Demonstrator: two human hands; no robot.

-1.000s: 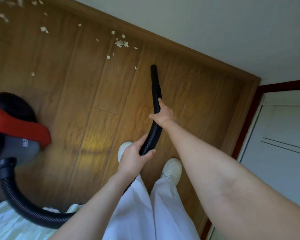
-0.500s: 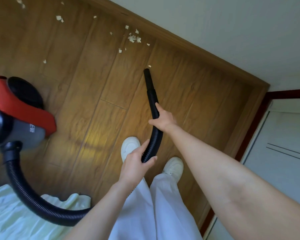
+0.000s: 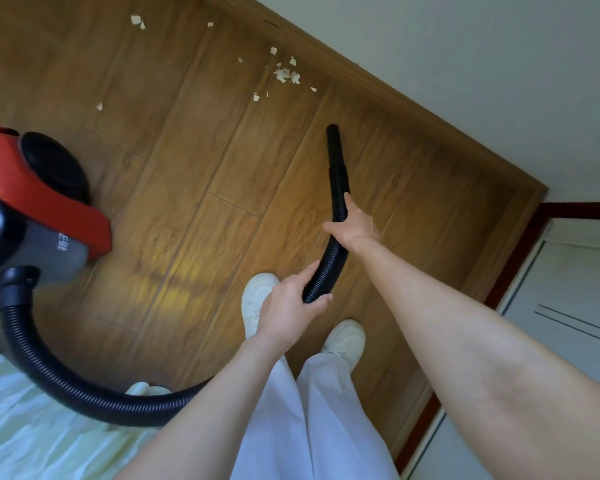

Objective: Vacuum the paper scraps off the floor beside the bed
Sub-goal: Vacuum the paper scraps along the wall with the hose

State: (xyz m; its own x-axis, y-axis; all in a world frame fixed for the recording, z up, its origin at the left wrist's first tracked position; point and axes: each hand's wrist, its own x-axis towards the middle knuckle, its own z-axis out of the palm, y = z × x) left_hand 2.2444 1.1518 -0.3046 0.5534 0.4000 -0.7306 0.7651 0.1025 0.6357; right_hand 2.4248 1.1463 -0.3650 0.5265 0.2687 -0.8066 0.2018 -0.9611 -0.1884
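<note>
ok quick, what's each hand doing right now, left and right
Left hand: closed around the black vacuum hose, lower down.
Right hand: closed around the same hose, further up toward the nozzle.

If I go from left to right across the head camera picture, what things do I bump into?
Red vacuum cleaner → left hand → right hand → white door.
</note>
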